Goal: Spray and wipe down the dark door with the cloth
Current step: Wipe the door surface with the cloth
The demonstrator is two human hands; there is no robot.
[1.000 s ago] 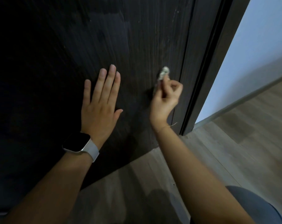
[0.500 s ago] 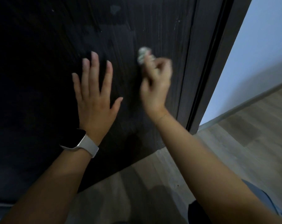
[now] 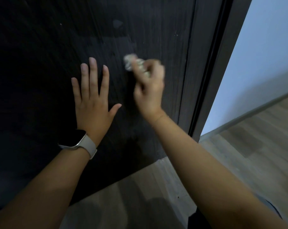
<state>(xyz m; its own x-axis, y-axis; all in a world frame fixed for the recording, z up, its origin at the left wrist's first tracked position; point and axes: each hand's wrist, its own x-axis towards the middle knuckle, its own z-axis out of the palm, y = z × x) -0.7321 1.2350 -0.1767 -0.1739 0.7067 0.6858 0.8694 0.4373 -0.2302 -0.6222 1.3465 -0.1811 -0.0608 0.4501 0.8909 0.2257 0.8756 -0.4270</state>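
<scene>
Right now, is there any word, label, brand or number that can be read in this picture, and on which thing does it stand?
None can be read.
Watch: its screen is dark, no text shows.
Door: bears no label.
Cloth: blurred, no print can be told.

One dark door (image 3: 41,80), one pale cloth (image 3: 129,61), two hands: left hand (image 3: 93,103) and right hand (image 3: 149,90). One watch (image 3: 78,142).

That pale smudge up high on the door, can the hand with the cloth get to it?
Probably yes. The right hand holds the cloth just below the smudge, with only bare door between.
</scene>
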